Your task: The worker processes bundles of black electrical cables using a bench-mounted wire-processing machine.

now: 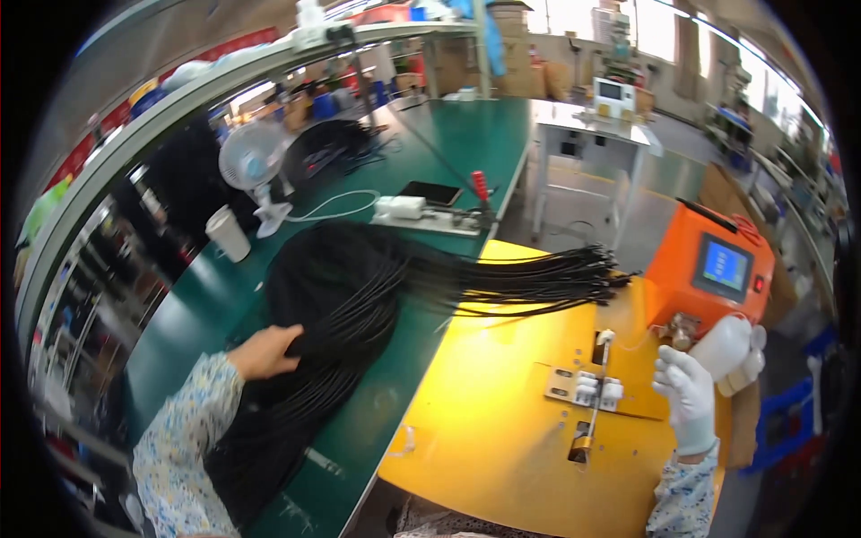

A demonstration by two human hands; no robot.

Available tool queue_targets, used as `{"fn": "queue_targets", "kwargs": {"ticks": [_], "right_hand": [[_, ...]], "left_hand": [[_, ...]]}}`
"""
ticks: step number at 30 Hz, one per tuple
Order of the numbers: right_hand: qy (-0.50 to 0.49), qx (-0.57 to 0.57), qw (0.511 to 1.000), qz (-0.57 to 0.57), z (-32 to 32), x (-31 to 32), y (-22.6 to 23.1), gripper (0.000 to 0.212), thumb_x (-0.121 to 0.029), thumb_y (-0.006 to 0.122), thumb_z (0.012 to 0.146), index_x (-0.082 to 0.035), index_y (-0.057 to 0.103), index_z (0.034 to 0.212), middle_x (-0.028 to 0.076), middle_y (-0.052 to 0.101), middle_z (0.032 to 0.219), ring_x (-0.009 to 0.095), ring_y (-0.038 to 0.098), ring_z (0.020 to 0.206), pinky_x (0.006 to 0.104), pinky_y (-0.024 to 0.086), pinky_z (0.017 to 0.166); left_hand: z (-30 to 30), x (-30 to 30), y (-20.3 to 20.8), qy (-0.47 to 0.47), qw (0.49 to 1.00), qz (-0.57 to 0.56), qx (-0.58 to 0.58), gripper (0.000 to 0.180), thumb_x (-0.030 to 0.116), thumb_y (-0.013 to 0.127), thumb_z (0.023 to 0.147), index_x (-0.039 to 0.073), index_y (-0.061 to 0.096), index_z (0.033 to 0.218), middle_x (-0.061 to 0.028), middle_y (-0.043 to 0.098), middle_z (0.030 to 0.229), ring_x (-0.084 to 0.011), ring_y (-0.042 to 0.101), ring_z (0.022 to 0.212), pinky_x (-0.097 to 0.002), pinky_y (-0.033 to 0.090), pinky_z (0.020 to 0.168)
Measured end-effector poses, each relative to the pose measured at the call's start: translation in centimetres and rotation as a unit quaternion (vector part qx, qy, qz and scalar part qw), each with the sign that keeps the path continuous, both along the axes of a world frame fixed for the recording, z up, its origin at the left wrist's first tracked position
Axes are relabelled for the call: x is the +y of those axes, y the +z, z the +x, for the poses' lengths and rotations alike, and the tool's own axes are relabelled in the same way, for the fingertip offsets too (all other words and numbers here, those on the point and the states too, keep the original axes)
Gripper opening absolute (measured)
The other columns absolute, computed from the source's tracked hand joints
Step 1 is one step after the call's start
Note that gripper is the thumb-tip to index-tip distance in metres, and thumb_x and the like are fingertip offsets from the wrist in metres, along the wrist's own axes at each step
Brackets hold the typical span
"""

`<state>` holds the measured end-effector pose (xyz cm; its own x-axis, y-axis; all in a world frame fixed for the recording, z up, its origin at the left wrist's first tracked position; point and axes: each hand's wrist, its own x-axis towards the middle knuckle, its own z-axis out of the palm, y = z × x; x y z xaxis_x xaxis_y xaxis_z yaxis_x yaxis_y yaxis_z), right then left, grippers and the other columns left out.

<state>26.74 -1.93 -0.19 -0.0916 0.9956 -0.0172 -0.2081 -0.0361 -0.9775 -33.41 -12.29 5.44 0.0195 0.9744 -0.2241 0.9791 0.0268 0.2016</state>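
Observation:
A large bundle of thin black cables (336, 287) lies across the green tabletop, its ends fanned out to the right over the yellow board. My left hand (266, 352) is bare and rests against the left side of this bundle. Its thumb and forefinger are apart, with no cable visibly gripped. On the right, my right hand (689, 399) wears a white glove and is raised above the yellow board (475, 412). Its fingers are loosely bent, and nothing shows in them. Just left of it is a small fixture (587, 387) with white blocks and a metal rod.
An orange machine (708, 264) with a screen stands at the board's far right, beside white plastic bottles (725, 348). A fan (254, 166), a white cup (228, 234), a black phone (430, 193) and a red-handled clamp (481, 190) are on the green table (184, 318).

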Motion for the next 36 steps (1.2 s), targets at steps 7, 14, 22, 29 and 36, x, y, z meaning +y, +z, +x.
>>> {"fn": "queue_targets", "kwargs": {"ticks": [7,14,22,29,36], "right_hand": [[-0.223,-0.408,0.845,0.265,-1.0,-1.9,-2.0,0.029,0.005,0.057,0.083,0.003,0.064,0.110,0.011,0.064,0.100,0.020,0.061,0.096,0.0296,0.046,0.089],[-0.256,-0.439,0.761,0.404,-1.3,-1.3,-2.6,0.027,0.007,0.061,0.081,0.000,0.066,0.107,0.013,0.063,0.095,0.026,0.059,0.089,0.0336,0.048,0.082],[-0.261,-0.458,0.754,0.392,-0.9,-1.9,-1.9,0.026,0.005,0.064,0.080,-0.002,0.068,0.105,0.010,0.063,0.091,0.026,0.059,0.085,0.0335,0.048,0.078],[-0.227,-0.434,0.770,0.410,-1.8,0.2,-1.0,0.025,0.001,0.065,0.078,-0.003,0.068,0.103,0.010,0.064,0.089,0.026,0.061,0.083,0.0367,0.047,0.074],[0.038,-0.789,0.532,0.305,-5.1,10.2,1.4,0.016,-0.010,0.061,0.080,-0.012,0.072,0.091,0.009,0.067,0.085,0.026,0.063,0.083,0.0409,0.047,0.073]], "left_hand": [[9.4,11.0,5.0,-0.204,0.968,0.107,-0.099,0.062,0.026,0.077,0.076,-0.002,0.052,0.125,-0.0197,0.055,0.121,-0.0335,0.052,0.114,-0.0385,0.042,0.099],[28.9,24.5,-6.1,-0.167,0.941,0.293,-0.032,0.086,0.057,0.069,0.075,-0.002,0.045,0.134,-0.0283,0.047,0.131,-0.0421,0.048,0.119,-0.0475,0.035,0.104],[35.2,26.8,-10.2,-0.089,0.954,0.286,-0.003,0.098,0.070,0.067,0.068,0.006,0.042,0.139,-0.0191,0.055,0.110,-0.0333,0.054,0.103,-0.0453,0.040,0.086],[33.7,24.3,-11.3,-0.182,0.931,0.313,-0.043,0.054,0.053,0.064,0.083,0.011,0.061,0.117,-0.0121,0.063,0.090,-0.0281,0.060,0.085,-0.0389,0.043,0.075],[34.2,25.2,-11.3,-0.162,0.933,0.315,-0.063,0.044,0.048,0.064,0.084,0.013,0.064,0.109,-0.0098,0.062,0.083,-0.0267,0.059,0.079,-0.0379,0.042,0.072]]}}
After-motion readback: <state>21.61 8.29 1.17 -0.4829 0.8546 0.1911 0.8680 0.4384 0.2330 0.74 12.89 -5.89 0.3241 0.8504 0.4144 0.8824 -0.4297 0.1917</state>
